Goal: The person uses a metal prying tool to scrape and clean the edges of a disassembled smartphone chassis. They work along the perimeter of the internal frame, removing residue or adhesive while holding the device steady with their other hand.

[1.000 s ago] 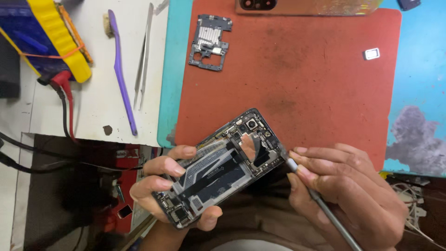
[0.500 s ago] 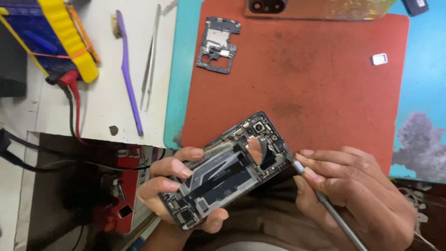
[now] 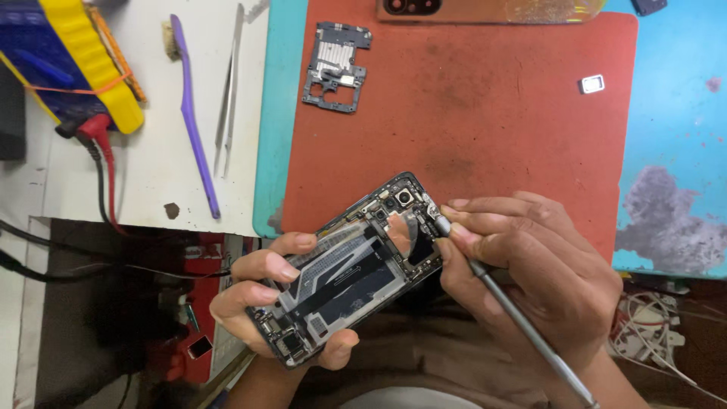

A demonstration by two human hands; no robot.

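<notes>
- The left hand [image 3: 261,291] is clamped around an opened phone [image 3: 352,265] with its back cover off, held tilted above the near edge of the tabletop [image 3: 151,163], fingers wrapped over the lower long edge.
- The right hand [image 3: 530,261] is closed on a slim metal screwdriver [image 3: 515,318], its tip set at the phone's upper corner, just beside the camera module.
- Judged from this, a screw at that corner is being worked; the driver should stand square to the screw head (a slanted tip is likely to slip and strip it).
- The left hand does well to keep the phone from rocking, thumb clear of the black flex cables.
- On the red mat [image 3: 492,113] lies a removed metal shield plate [image 3: 335,67]; tweezers [image 3: 229,83] and a purple brush [image 3: 193,113] rest further left.
</notes>
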